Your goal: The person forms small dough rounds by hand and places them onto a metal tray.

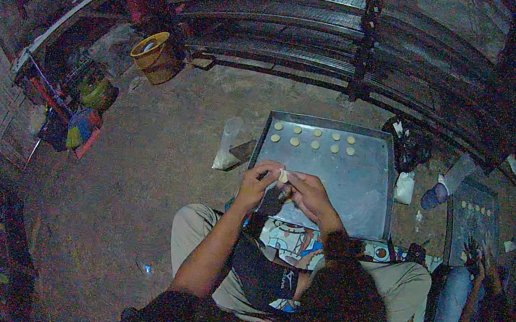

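Above the near left part of a large metal tray (360,200), my hands meet at a small pale piece of dough (283,176). My left hand (258,180) pinches it from the left, with thumb and fingers drawn together. From the other side, the fingers of my right hand (308,197) close on the same piece. Along the tray's far left part lie two rows of small, round, flat dough pieces (315,145). Something below my hands is partly hidden by them, and I cannot make it out.
Left of the tray lies a clear bag with pale contents (227,147). To its right are a black plastic bag (411,148), a white packet (404,187) and another tray (454,232), where a co-worker's hands (477,252) work. Metal racks (272,52) and a yellow bucket (157,60) stand beyond.
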The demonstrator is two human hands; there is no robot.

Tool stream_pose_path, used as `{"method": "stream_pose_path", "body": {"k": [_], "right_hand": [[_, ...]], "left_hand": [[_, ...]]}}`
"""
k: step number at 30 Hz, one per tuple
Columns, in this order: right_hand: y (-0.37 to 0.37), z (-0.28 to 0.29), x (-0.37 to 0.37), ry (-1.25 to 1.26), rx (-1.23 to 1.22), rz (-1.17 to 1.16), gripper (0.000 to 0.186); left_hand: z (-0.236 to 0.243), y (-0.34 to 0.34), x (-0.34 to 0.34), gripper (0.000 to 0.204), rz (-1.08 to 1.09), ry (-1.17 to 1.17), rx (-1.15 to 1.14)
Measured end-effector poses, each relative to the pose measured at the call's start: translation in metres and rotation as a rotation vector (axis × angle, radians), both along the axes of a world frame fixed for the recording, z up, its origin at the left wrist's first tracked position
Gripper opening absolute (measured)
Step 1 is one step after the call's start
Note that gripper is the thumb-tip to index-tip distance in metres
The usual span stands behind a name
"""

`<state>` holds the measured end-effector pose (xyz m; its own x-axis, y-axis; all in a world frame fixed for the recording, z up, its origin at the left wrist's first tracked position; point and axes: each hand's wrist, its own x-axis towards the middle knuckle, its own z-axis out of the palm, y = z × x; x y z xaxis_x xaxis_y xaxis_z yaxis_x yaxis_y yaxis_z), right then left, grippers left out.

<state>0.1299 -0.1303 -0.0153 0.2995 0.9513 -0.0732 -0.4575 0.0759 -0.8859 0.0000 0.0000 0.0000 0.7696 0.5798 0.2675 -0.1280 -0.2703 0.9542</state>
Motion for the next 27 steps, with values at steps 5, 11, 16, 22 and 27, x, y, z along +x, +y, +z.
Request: {"method": "stream_pose_path", "body": {"k": [5,11,16,22,27], "right_hand": [[-0.005,-0.005,0.0,0.228,0.072,0.03,0.029],[-0.005,0.034,-0.013,0.186,0.053,-0.214,0.02],[0.004,0.005,-0.005,-0.19,-0.069,-0.296,0.027],[0.013,-0.015,-0.004,-0.028,-0.005,-0.146,0.034],[0.01,-0.003,-0.018,0.298,0.102,-0.037,0.03]], "left_hand": [[0.005,-0.011,0.005,0.02,-0.053,0.016,0.096],[0.005,-0.024,0.006,0.032,-0.156,-0.033,0.194],[-0.001,-0.027,0.009,0.031,-0.029,-0.008,0.143],[0.006,-0.024,0.006,0.028,0.154,0.009,0.038],[-0.003,-0.015,0.003,0.031,-0.016,0.034,-0.333]]}}
